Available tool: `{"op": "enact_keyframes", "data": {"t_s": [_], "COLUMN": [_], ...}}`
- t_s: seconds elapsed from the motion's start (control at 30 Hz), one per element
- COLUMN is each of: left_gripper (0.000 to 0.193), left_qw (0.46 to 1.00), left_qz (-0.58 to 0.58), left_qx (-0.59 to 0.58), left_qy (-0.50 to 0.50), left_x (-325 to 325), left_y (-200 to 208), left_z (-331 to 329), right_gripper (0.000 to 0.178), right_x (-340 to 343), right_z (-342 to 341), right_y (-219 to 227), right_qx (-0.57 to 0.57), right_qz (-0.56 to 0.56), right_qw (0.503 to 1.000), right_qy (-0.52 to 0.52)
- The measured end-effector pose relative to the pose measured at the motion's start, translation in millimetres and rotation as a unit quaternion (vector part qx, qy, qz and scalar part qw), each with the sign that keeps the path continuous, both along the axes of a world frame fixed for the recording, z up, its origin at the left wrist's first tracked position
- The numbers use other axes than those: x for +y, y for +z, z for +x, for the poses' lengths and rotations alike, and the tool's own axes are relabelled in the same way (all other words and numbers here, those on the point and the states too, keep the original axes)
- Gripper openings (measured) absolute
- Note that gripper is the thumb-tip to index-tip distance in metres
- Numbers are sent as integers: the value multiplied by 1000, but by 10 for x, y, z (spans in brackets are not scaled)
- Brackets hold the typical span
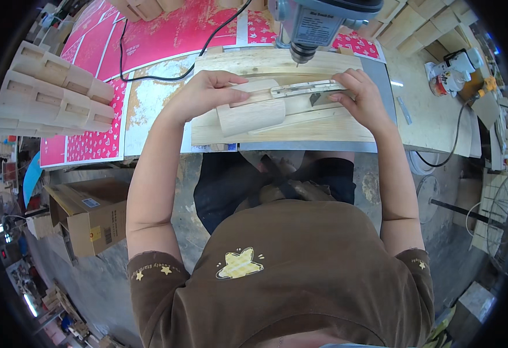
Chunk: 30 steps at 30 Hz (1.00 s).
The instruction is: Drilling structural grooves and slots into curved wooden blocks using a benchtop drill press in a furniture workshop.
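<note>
A pale wooden block point(251, 118) with a rounded face and a recess along it lies on a wooden jig board point(317, 133). My left hand point(207, 95) grips the block's left end, thumb and fingers pinched around its edge. A narrow, silvery strip-like metal fitting point(300, 88) runs from above the block toward the right. Its right end is between the thumb and fingers of my right hand point(359, 95). Below the fitting, near my right thumb, a small dark plate point(315, 100) shows. Just beyond the fitting hangs the chuck point(303, 53) of a drill press, its thin bit pointing down.
Stacked wooden blocks point(56, 95) with rectangular recesses stand at the left, on pink patterned sheeting point(167, 35). A black cable point(207, 43) crosses the table. At the right are a light-blue cutter-like tool point(404, 110) and a tub point(442, 84). A cardboard box point(94, 223) sits lower left.
</note>
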<state>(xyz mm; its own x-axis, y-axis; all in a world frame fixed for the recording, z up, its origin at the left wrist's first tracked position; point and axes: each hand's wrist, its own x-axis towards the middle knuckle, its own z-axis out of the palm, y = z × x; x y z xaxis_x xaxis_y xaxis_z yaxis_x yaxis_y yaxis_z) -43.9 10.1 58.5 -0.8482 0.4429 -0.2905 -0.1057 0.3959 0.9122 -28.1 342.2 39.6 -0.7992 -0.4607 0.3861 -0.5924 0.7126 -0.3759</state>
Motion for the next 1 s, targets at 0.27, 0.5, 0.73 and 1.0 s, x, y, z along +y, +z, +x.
{"op": "enact_keyframes", "data": {"t_s": [0.27,0.5,0.73,1.0], "left_gripper": [40,33,57,67], "left_qw": [943,900,893,876], "left_qz": [2,-12,46,-146], "left_qx": [231,241,403,412], "left_qy": [240,364,195,206], "left_x": [597,679,807,543], "left_y": [-575,-617,-754,-930], "left_z": [50,297,558,368], "right_gripper": [31,31,32,36], "right_x": [-164,-115,-38,-282], "right_z": [84,194,-58,-118], "right_y": [18,16,-60,-79], "right_qx": [8,3,36,41], "right_qz": [0,3,10,1], "right_qw": [1000,999,993,996], "right_qy": [-20,-43,-108,-83]}}
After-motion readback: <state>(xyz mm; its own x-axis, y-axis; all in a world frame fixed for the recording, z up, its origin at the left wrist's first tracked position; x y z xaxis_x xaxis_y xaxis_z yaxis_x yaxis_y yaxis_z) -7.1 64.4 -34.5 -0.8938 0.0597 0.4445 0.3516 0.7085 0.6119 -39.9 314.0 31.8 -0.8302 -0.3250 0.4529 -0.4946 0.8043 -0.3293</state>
